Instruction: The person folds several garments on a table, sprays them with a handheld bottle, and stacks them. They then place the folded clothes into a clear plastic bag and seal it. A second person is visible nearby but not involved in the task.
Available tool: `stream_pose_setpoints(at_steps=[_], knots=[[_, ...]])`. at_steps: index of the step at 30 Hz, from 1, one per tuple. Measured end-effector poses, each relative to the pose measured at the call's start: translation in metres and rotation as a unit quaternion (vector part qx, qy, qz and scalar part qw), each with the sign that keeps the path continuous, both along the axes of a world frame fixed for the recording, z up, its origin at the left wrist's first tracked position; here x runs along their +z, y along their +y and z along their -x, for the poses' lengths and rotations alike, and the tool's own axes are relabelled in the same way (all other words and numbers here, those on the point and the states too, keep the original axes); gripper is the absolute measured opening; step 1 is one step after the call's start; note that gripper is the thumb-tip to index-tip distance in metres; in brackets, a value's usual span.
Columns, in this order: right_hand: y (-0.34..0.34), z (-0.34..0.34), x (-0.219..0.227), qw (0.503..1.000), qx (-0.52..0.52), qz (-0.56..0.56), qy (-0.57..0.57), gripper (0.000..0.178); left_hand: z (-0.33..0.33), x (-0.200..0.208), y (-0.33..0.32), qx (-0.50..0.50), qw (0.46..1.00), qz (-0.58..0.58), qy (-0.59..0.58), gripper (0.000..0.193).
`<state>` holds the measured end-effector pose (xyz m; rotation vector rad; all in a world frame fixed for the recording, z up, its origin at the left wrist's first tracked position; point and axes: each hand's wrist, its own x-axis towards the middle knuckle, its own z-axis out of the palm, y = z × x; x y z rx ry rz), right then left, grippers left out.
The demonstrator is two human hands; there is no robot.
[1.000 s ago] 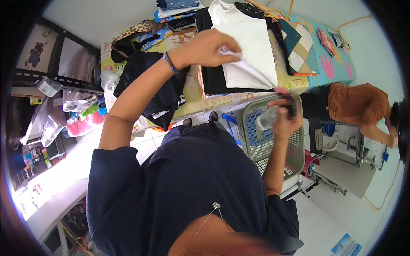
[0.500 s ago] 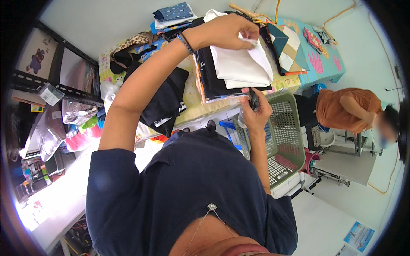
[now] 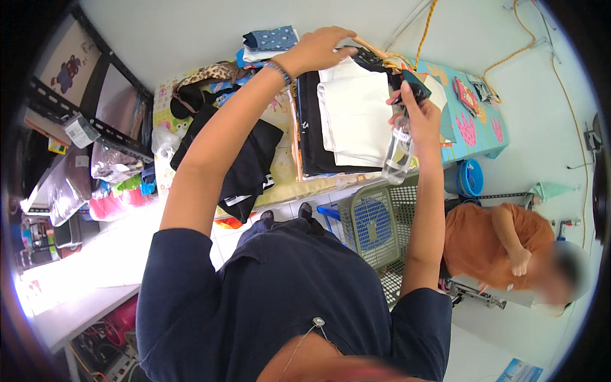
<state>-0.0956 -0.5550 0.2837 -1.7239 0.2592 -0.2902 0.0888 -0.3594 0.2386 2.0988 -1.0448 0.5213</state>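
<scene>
A folded white cloth (image 3: 356, 114) lies on top of a stack of dark folded clothes (image 3: 310, 137) on the table. My left hand (image 3: 318, 49) is just beyond the far edge of the white cloth, its fingers stretched out and apart with nothing visible in them. Over the right side of the stack, my right hand (image 3: 423, 114) grips a clear spray bottle (image 3: 398, 153) by its black trigger head. The bottle hangs slightly tilted, base toward me, and contains clear liquid.
Black garments (image 3: 248, 149) lie left of the stack, and folded clothes (image 3: 270, 39) sit behind it. A green perforated basket (image 3: 375, 232) stands below the table's right edge. To the right is another person in an orange shirt (image 3: 496, 245). Racks (image 3: 95, 121) hold bagged goods at left.
My left hand has let go of the white cloth and moved toward the wall. The cloth lies flatter. My right hand has risen with the spray bottle from the table's near edge to beside the cloth.
</scene>
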Motion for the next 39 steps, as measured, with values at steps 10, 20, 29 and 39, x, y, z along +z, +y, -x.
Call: stream_pose_setpoints(at_steps=[10, 20, 29, 39], knots=[[0.020, 0.036, -0.007, 0.986, 0.016, 0.146, 0.081, 0.036, -0.043, -0.052, 0.074, 0.179, 0.978, 0.045, 0.096, 0.046], [0.167, 0.079, -0.134, 0.949, 0.299, 0.085, -0.050, 0.039, 0.166, -0.253, 0.274, 0.518, 0.764, 0.082, 0.376, 0.051], [0.221, 0.013, -0.239, 0.974, 0.191, -0.119, -0.006, 0.021, 0.176, -0.232, 0.228, 0.408, 0.768, 0.374, 0.323, 0.018], [0.190, 0.019, -0.248, 0.986, 0.101, -0.119, 0.053, 0.031, 0.143, -0.276, 0.146, 0.408, 0.847, 0.109, 0.325, 0.026]])
